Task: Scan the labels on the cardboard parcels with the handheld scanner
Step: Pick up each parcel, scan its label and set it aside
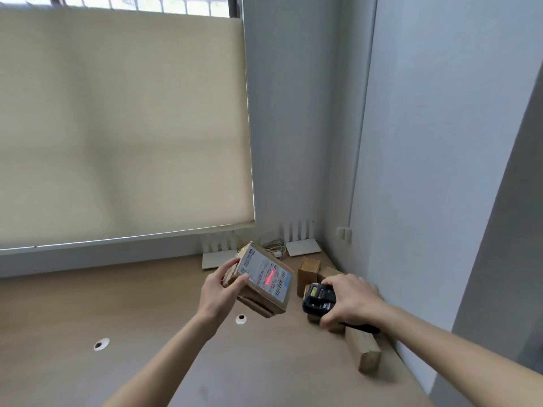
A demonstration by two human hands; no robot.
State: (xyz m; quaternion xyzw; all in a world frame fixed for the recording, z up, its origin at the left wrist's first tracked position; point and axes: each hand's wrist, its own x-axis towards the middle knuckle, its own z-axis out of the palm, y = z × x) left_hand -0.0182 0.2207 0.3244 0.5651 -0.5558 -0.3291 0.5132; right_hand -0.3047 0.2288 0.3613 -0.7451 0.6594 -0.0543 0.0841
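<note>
Below me, a brown wooden desk fills a grey-walled corner under a beige roller blind. Two white cable grommets sit in the desktop, and two white routers stand at the back. My left hand grips one cardboard parcel tilted above the desk, a red line across its label. My right hand grasps the black scanner, aimed at it. At least three more small parcels lie beside the right wall.

Matt cardboard parcel w/ glossy paper label — wood-look desk.
</note>
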